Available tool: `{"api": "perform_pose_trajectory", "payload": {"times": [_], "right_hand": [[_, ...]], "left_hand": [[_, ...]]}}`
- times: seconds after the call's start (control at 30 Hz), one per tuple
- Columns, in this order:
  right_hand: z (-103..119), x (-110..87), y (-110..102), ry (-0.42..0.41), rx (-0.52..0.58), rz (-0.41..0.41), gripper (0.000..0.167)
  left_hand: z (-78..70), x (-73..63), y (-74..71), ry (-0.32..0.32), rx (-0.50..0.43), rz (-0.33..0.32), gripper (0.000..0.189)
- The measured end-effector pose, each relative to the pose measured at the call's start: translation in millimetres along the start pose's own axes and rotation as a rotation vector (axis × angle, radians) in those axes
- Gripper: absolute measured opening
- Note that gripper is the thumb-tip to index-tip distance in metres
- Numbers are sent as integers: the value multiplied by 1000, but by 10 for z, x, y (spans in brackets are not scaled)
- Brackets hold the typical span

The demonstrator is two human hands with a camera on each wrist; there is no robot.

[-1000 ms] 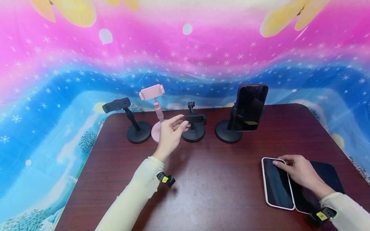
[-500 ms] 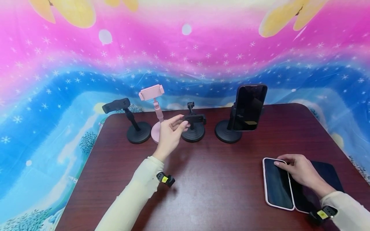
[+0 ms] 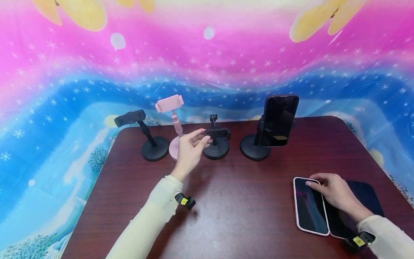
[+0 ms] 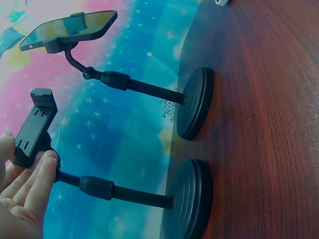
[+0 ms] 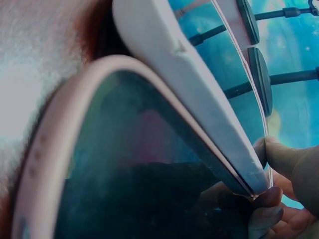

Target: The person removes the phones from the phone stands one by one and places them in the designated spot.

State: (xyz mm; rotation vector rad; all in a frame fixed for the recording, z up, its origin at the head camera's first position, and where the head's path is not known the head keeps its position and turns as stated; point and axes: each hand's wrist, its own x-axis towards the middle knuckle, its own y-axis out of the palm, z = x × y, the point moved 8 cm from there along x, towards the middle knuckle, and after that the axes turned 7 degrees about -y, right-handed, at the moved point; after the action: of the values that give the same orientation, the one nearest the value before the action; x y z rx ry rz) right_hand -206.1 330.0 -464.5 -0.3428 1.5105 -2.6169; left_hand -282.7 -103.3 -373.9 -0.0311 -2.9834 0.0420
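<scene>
My left hand (image 3: 191,151) pinches the left end of the holder clamp (image 3: 220,133) on a black phone stand. In the left wrist view the thumb lies on the front of that clamp (image 4: 36,128), with fingers behind it. The clamp is tilted and holds no phone. At the right, my right hand (image 3: 339,194) grips a white-cased phone (image 3: 310,208) by its upper right edge, thumb on the screen. The right wrist view shows fingertips under this phone (image 5: 214,99). A second, pink-edged phone (image 5: 144,164) lies beside it, partly hidden under the hand in the head view.
Right of the held stand, a black stand (image 3: 255,148) carries an upright dark phone (image 3: 280,120). Left of it stand a pink phone stand (image 3: 170,103) and another black stand (image 3: 155,148), both without phones. The reddish-brown table (image 3: 239,216) meets a colourful backdrop (image 3: 207,72).
</scene>
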Motion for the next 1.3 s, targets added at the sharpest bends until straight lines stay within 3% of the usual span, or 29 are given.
{"api": "perform_pose_trajectory", "payload": {"times": [0.27, 0.53, 0.8, 1.0, 1.3], "right_hand": [[1, -14, 22, 16, -12, 16, 23], [66, 18, -30, -124, -66, -75, 10], [21, 32, 3, -58, -20, -20, 14], [21, 36, 1, -43, -17, -25, 17], [51, 68, -9, 26, -41, 78, 31]], "left_hand": [[6, -11, 3, -5, -12, -6, 35], [44, -42, 11, -26, 15, -5, 40], [66, -66, 14, -44, 52, 5, 42], [101, -114, -10, -69, 85, 6, 42], [132, -201, -53, -32, 48, -31, 35]]}}
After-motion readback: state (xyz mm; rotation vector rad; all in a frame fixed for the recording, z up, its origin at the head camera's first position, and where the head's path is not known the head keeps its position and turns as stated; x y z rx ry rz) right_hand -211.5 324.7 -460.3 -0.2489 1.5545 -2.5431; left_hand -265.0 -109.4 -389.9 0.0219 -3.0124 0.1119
